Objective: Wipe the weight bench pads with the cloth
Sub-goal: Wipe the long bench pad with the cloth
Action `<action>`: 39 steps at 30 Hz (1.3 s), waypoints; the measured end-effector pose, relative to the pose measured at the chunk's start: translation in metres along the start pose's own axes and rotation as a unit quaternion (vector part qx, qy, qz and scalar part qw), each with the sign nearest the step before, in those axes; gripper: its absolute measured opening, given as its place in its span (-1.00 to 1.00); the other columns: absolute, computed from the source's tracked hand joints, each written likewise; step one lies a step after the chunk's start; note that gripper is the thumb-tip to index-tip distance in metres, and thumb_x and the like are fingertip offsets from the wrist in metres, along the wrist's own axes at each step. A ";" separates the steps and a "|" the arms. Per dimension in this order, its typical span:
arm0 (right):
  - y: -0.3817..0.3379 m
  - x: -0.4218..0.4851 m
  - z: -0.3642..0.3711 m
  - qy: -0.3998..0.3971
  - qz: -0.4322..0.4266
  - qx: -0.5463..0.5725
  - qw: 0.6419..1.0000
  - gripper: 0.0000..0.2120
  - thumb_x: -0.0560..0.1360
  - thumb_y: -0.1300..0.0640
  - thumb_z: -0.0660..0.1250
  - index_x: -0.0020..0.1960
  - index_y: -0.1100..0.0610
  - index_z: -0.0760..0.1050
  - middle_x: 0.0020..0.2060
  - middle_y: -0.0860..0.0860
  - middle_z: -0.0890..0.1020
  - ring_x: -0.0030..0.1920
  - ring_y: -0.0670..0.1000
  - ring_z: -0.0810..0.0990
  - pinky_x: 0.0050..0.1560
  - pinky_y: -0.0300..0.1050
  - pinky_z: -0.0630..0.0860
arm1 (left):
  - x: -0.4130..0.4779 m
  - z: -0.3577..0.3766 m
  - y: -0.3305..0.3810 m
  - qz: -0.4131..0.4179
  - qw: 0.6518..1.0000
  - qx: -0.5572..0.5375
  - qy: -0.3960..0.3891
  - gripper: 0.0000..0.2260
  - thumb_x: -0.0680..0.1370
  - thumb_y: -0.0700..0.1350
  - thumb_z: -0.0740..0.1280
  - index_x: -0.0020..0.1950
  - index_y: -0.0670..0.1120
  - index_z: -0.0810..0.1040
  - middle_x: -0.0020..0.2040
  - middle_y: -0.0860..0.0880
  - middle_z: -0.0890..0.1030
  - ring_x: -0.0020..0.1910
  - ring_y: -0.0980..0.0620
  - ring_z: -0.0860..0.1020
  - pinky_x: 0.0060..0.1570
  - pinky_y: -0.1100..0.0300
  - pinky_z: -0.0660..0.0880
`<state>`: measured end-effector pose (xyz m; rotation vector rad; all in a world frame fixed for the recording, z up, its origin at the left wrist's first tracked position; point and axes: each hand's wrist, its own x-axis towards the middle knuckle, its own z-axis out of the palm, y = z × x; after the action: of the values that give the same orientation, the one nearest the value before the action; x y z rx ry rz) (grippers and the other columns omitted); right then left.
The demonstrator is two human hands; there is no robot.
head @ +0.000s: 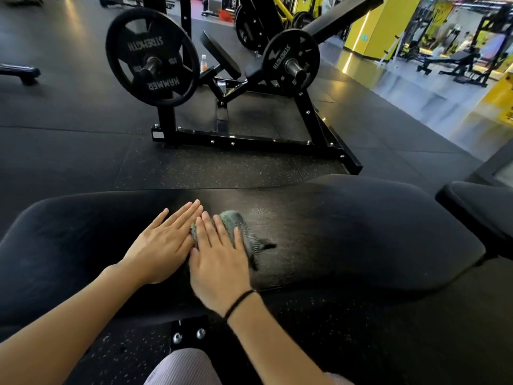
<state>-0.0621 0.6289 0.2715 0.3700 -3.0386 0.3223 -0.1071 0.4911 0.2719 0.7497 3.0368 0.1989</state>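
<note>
The left hand [161, 243] lies flat, fingers straight, on the bench pad [361, 232]. Just beside it, the right hand [219, 262] presses the green cloth [238, 226] with straight fingers, midway between the pad's edges.

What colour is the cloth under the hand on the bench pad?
Grey-green, a bit blurred; the head view shows the cloth best.

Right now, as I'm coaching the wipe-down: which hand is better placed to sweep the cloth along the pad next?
Right, probably. The right hand lies flat on the cloth, pressing it onto the bench pad; the left hand rests flat on bare pad beside it.
</note>
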 end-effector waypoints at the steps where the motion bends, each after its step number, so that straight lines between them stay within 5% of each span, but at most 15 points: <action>1: -0.005 -0.001 -0.003 -0.009 -0.018 0.010 1.000 -0.48 0.62 -0.02 -0.16 0.54 0.05 -0.15 0.54 -0.07 -0.11 0.52 -0.06 -0.21 0.49 0.08 -0.24 | -0.001 0.000 0.000 0.003 1.000 0.002 -0.003 -0.35 0.38 0.15 -0.46 0.47 0.03 -0.33 0.50 0.10 -0.33 0.44 0.19 -0.38 0.40 0.19 -0.36; 4: 0.065 -0.010 -0.017 -0.002 -0.006 -0.027 1.000 -0.46 0.57 -0.07 -0.27 0.54 -0.01 -0.13 0.53 -0.11 -0.07 0.52 -0.08 -0.13 0.46 0.00 -0.19 | -0.001 -0.004 -0.001 -0.006 0.999 -0.039 -0.007 -0.31 0.37 0.19 -0.45 0.50 0.04 -0.30 0.49 0.16 -0.32 0.43 0.25 -0.36 0.39 0.23 -0.37; 7: 0.182 -0.015 -0.046 0.034 0.163 -0.083 0.983 -0.42 0.55 -0.03 -0.29 0.53 0.10 0.00 0.53 0.03 0.10 0.50 0.02 0.11 0.42 0.07 0.15 | -0.001 -0.004 -0.002 -0.006 0.999 -0.052 -0.007 -0.30 0.37 0.21 -0.44 0.50 0.04 -0.30 0.49 0.17 -0.33 0.43 0.26 -0.37 0.41 0.21 -0.36; 9: 0.233 -0.008 -0.064 -0.020 0.282 -0.051 0.958 -0.49 0.62 -0.01 -0.21 0.55 0.09 -0.09 0.55 0.00 -0.03 0.53 0.01 -0.02 0.47 0.14 0.05 | -0.001 -0.002 -0.001 -0.009 0.998 -0.059 -0.001 -0.31 0.38 0.22 -0.43 0.51 0.04 -0.28 0.50 0.16 -0.31 0.44 0.25 -0.36 0.42 0.19 -0.35; 11: 0.236 0.005 -0.065 -0.042 0.306 -0.037 0.950 -0.49 0.64 -0.02 -0.20 0.55 0.08 -0.16 0.54 -0.01 -0.14 0.53 0.01 -0.13 0.49 0.18 -0.05 | 0.000 -0.001 0.000 -0.011 0.998 -0.057 0.007 -0.32 0.39 0.21 -0.43 0.50 0.04 -0.29 0.51 0.15 -0.31 0.45 0.25 -0.35 0.44 0.17 -0.34; 15: 0.124 0.016 -0.027 0.012 0.079 -0.072 0.994 -0.45 0.58 -0.02 -0.27 0.54 0.10 -0.10 0.54 0.00 -0.04 0.53 0.03 -0.06 0.50 0.13 -0.03 | 0.001 0.000 0.001 -0.014 0.998 -0.064 0.014 -0.34 0.39 0.19 -0.44 0.50 0.04 -0.31 0.49 0.15 -0.34 0.43 0.26 -0.37 0.44 0.18 -0.35; 18: 0.050 0.033 -0.006 -0.012 -0.056 -0.014 0.998 -0.39 0.51 -0.10 -0.33 0.54 0.00 -0.12 0.53 -0.13 -0.09 0.52 -0.09 -0.17 0.48 0.01 -0.21 | 0.001 0.000 0.002 -0.022 0.999 -0.047 0.014 -0.34 0.39 0.18 -0.45 0.49 0.04 -0.34 0.48 0.15 -0.36 0.42 0.27 -0.39 0.43 0.18 -0.36; 25: 0.058 0.142 -0.006 -0.081 0.014 -0.018 0.996 -0.51 0.64 0.00 -0.17 0.55 0.07 -0.10 0.55 -0.05 -0.08 0.53 -0.04 -0.13 0.49 0.08 -0.15 | 0.000 -0.002 0.001 -0.024 0.998 -0.051 0.010 -0.36 0.43 0.19 -0.42 0.50 0.04 -0.33 0.50 0.15 -0.34 0.41 0.31 -0.41 0.46 0.18 -0.33; 30: 0.062 -0.020 -0.015 0.012 -0.108 -0.001 0.994 -0.49 0.61 -0.07 -0.16 0.53 0.01 0.08 0.52 -0.09 0.11 0.50 -0.10 0.07 0.45 -0.02 0.06 | 0.000 0.000 0.002 -0.023 0.998 -0.057 0.018 -0.36 0.44 0.19 -0.40 0.50 0.03 -0.31 0.50 0.15 -0.35 0.39 0.32 -0.43 0.41 0.22 -0.37; 33: 0.087 -0.049 -0.018 0.000 -0.095 -0.031 0.995 -0.51 0.58 -0.07 -0.06 0.50 -0.04 0.18 0.48 -0.14 0.22 0.46 -0.12 0.19 0.33 -0.06 0.15 | -0.001 -0.001 0.004 -0.025 0.998 -0.055 0.015 -0.37 0.44 0.18 -0.41 0.50 0.03 -0.34 0.48 0.16 -0.38 0.36 0.33 -0.47 0.41 0.21 -0.39; 37: 0.120 0.058 -0.022 -0.035 -0.029 -0.049 0.998 -0.46 0.55 -0.12 -0.32 0.52 -0.07 -0.20 0.50 -0.17 -0.17 0.51 -0.11 -0.18 0.51 0.03 -0.13 | 0.000 -0.002 0.002 -0.026 0.998 -0.056 0.014 -0.38 0.44 0.18 -0.42 0.49 0.05 -0.35 0.47 0.18 -0.40 0.36 0.34 -0.47 0.41 0.20 -0.38; 39: 0.131 0.111 -0.020 -0.076 0.032 -0.044 0.996 -0.50 0.62 -0.07 -0.26 0.53 -0.03 -0.19 0.52 -0.13 -0.17 0.52 -0.08 -0.20 0.49 0.07 -0.19 | 0.000 -0.001 0.002 -0.025 0.998 -0.061 0.015 -0.38 0.45 0.18 -0.40 0.50 0.05 -0.33 0.48 0.17 -0.37 0.39 0.34 -0.43 0.42 0.20 -0.37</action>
<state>-0.2007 0.7318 0.2753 0.3059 -3.2042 0.1692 -0.1067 0.4925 0.2732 0.6686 3.0326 0.3941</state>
